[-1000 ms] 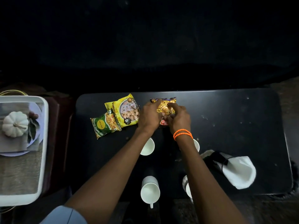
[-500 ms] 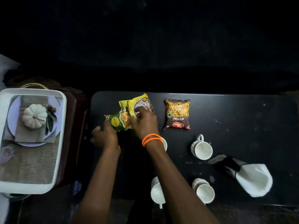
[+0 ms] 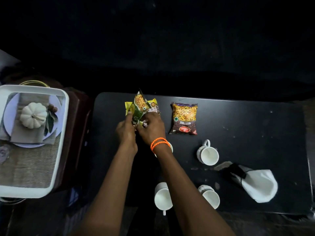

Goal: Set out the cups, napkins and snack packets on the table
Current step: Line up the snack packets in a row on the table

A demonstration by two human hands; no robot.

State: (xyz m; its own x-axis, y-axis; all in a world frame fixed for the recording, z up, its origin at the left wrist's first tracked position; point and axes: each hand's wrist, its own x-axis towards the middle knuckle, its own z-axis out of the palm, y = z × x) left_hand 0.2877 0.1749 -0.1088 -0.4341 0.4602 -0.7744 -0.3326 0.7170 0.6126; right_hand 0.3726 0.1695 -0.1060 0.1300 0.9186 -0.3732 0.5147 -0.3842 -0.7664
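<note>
On the black table (image 3: 255, 126) my left hand (image 3: 125, 129) grips the lower end of a green snack packet (image 3: 139, 108), lifted and tilted up. My right hand (image 3: 151, 127), with orange bands at the wrist, rests beside it on a yellow snack packet (image 3: 153, 103) that lies under the green one. A brown "Mixture" packet (image 3: 184, 118) lies flat to the right. White cups stand at the centre right (image 3: 207, 155), near front left (image 3: 163, 196) and near front right (image 3: 210, 196); a fourth (image 3: 171, 148) shows just behind my right wrist. A black holder with white napkins (image 3: 255, 184) lies at the right.
A white tray (image 3: 61, 150) stands left of the table on a dark brown stand, holding a plate, a cloth and a small white pumpkin (image 3: 33, 114). Beyond the table's far edge everything is dark.
Both hands left the brown Mixture packet, which now lies flat, and moved left to the green and yellow packets. The green packet has been lifted upright off the yellow one.
</note>
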